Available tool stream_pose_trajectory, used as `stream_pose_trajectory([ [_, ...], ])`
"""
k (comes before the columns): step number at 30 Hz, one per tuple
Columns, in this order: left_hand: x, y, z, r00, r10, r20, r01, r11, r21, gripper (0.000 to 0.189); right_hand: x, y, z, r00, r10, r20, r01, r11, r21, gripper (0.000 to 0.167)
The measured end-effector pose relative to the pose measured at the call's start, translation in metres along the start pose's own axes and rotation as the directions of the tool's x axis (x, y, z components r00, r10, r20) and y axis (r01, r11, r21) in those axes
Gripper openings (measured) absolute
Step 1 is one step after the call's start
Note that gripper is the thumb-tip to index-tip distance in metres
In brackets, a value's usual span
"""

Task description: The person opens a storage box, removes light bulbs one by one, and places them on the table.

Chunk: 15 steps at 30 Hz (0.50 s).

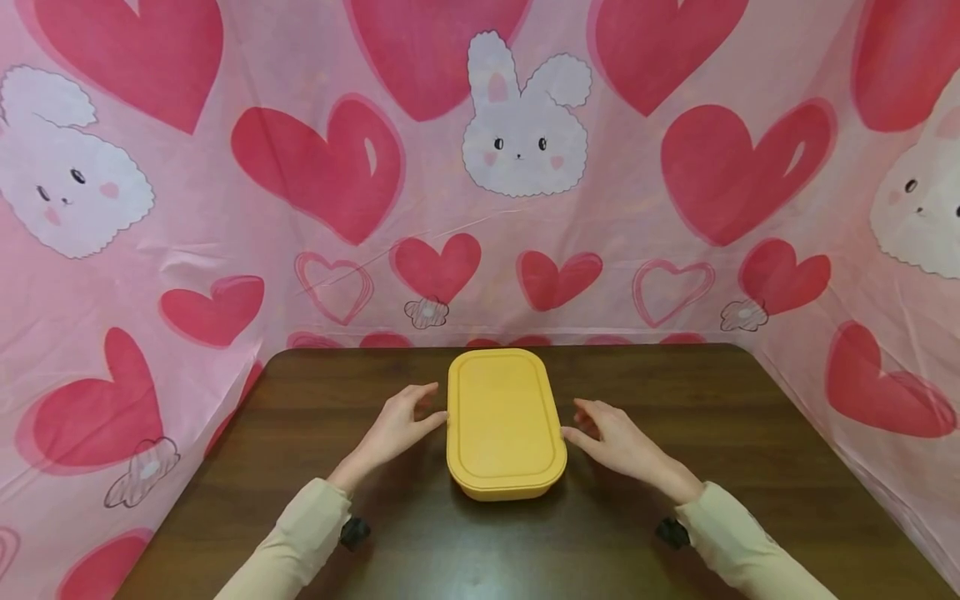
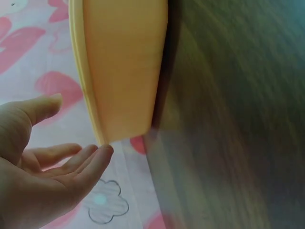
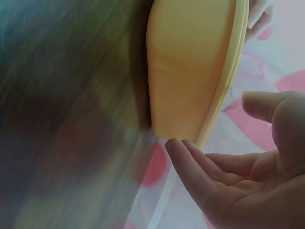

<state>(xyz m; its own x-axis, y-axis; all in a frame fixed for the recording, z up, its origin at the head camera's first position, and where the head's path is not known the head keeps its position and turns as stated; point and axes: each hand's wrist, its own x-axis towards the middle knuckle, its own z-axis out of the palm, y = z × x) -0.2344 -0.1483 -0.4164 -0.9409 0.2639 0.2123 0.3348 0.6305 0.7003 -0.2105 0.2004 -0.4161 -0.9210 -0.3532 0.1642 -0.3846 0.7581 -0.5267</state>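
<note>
A yellow rectangular box with rounded corners and a lid [image 1: 504, 417] stands on the dark wooden table, its long side pointing away from me. To its left is my left hand [image 1: 399, 427], thumb and fingers spread apart and loosely bent, holding nothing. My right hand [image 1: 617, 437] mirrors it on the right side, also loosely bent and holding nothing. Both thumbs come close to the lid's edge in the head view; whether they touch it I cannot tell. Each wrist view shows the tall smooth side of the box [image 2: 125, 71] and the rim of its lid [image 3: 228, 71].
The brown wooden table [image 1: 360, 542] reaches back to a pink cloth [image 1: 517, 229] printed with hearts and rabbits, which hangs behind and on both sides. A small black object [image 1: 354, 532] shows at the left wrist, another black object [image 1: 672, 533] at the right wrist.
</note>
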Motion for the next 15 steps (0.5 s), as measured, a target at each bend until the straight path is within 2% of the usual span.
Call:
stream_pose_trajectory([
  [4,0.000,0.003,0.006,0.999,-0.032,0.015,0.033,0.999,-0.032,0.054,0.001,-0.001,0.005,1.000,-0.009,0.007,0.009,0.999,0.043,0.059],
  [10,0.001,0.005,0.013,0.995,-0.095,0.015,0.096,0.992,-0.077,0.053,0.003,-0.003,0.010,0.999,0.019,0.047,-0.023,0.995,0.094,0.054],
  [15,0.001,0.004,0.018,0.994,-0.103,0.021,0.105,0.990,-0.096,0.052,0.004,-0.006,0.012,0.998,0.018,0.066,-0.026,0.994,0.110,0.049],
])
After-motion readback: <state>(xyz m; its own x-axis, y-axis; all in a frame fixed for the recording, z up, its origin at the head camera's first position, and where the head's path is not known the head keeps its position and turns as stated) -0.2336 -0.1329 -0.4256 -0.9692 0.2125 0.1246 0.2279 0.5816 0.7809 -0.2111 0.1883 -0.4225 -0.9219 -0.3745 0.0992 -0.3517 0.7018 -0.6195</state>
